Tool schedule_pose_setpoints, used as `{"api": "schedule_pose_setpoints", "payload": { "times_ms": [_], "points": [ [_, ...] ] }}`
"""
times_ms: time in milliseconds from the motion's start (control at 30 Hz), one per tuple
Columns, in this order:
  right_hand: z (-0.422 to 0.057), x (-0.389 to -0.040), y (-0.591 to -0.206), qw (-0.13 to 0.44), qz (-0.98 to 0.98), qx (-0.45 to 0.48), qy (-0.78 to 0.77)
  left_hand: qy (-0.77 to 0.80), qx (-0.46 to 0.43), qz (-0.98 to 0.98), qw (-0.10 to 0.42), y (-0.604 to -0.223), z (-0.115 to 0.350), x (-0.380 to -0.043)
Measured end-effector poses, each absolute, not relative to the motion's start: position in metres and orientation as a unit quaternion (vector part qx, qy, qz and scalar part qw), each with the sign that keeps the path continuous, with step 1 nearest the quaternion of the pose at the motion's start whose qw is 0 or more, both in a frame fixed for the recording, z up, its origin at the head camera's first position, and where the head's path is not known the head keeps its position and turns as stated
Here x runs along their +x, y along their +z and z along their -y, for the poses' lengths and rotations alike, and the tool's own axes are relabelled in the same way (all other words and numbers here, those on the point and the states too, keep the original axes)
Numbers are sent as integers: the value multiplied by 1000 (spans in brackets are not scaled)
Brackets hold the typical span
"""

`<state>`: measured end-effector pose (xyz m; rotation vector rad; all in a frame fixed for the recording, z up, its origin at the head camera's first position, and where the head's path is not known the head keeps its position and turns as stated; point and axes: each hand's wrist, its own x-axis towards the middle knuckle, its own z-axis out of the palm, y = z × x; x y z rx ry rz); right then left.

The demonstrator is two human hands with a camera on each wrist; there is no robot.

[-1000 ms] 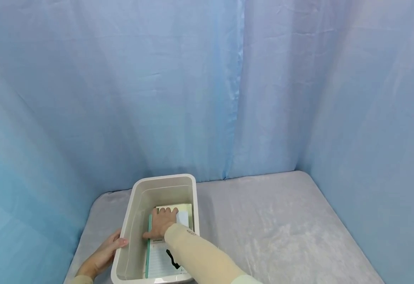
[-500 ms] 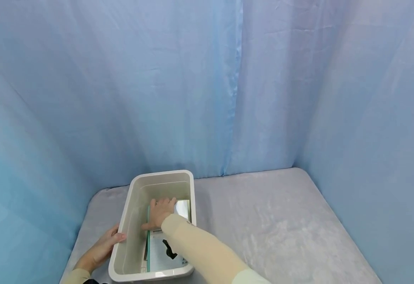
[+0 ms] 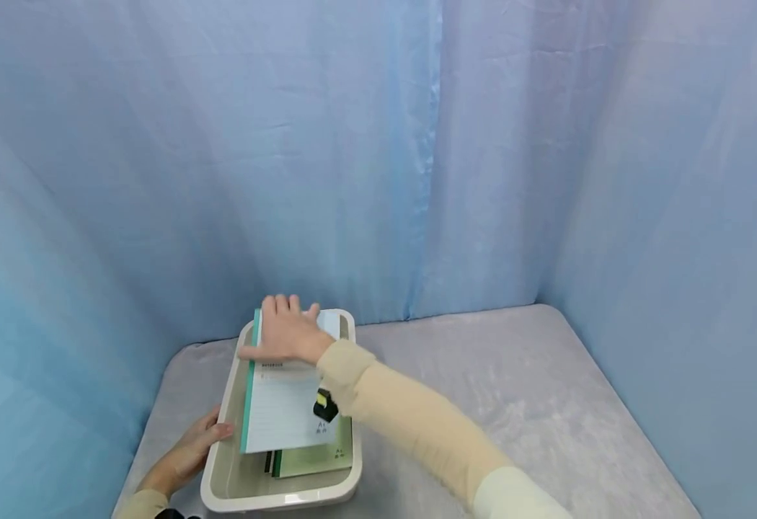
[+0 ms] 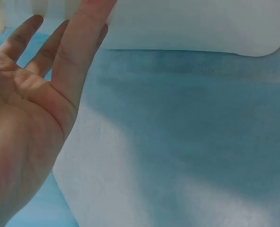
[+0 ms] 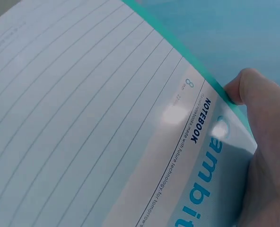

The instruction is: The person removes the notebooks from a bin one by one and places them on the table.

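Note:
In the head view my right hand [image 3: 285,337] grips a white lined notebook [image 3: 288,414] with a teal spine and holds it tilted over the bin. The right wrist view has the thumb [image 5: 256,92] at the teal spine edge and the word "NOTEBOOK" on the cover [image 5: 107,104]; the fingertips beyond are hidden. My left hand [image 3: 187,454] holds the left rim of a pale grey plastic bin [image 3: 275,500], thumb on top. Inside the bin lies a light green notebook [image 3: 316,461], with dark-edged items beside it, partly covered.
The bin stands on a bed-like surface under grey cloth [image 3: 515,418], toward its left side. Blue curtains [image 3: 326,180] hang behind and on both sides. A small black device with a yellow patch [image 3: 324,405] is at my right wrist.
My right hand has lifted the white notebook from the bin's floor, up and toward the far end, uncovering the green notebook. My left hand stays at the rim.

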<state>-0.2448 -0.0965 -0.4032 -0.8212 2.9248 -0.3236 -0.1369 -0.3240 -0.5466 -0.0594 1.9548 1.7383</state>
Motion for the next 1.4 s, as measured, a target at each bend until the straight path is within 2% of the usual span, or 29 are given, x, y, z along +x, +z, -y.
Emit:
{"api": "schedule_pose_setpoints", "payload": {
  "times_ms": [267, 367, 500, 700, 933, 1400],
  "points": [
    [42, -235, -302, -76, -937, -326, -98, 647, -10, -718, 256, -547, 324, -133],
    [26, -229, -284, -133, -931, -333, -75, 650, -3, -717, 251, -547, 325, -133],
    [8, -231, -281, -186, -924, -329, -56, 653, -5, -717, 242, -548, 326, -133],
    [-22, -246, -296, -201, -924, -316, -78, 664, 5, -708, 243, -551, 325, -133],
    [-61, -273, -330, -183, -936, -293, -68, 665, 13, -708, 236, -553, 323, -133],
    [-112, -317, -449, -97, -959, -260, -55, 665, 5, -709, 237, -555, 323, -136]
  ]
}}
